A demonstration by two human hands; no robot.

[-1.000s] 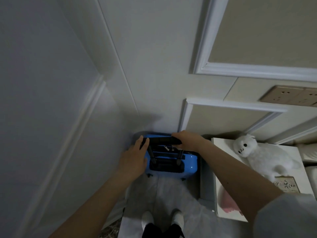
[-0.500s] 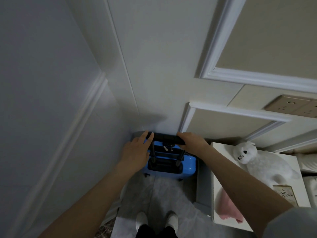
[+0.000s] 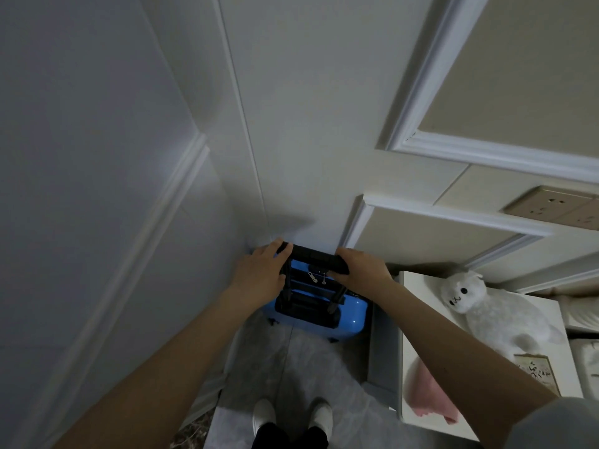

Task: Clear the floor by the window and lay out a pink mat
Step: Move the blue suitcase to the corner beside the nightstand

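Nearest, two white shoes (image 3: 291,416) stand on the grey marbled floor (image 3: 324,377); one folded pink fabric (image 3: 428,396) lies on the white tabletop (image 3: 415,319) to the right, apart from both hands, beside one white plush toy (image 3: 486,306); ahead, one glossy blue hard-shell suitcase (image 3: 346,314) stands in the corner; the left hand (image 3: 259,273) lies with straight fingers against its black telescopic handle (image 3: 314,257); the right hand (image 3: 359,270) curls round the bar's other end.

No text could be read. A small framed card (image 3: 536,372) on the white surface (image 3: 418,319) beside the plush toy (image 3: 486,309) bore dark brush-like marks, too small and blurred to make out. The suitcase (image 3: 350,311) showed no legible brand.
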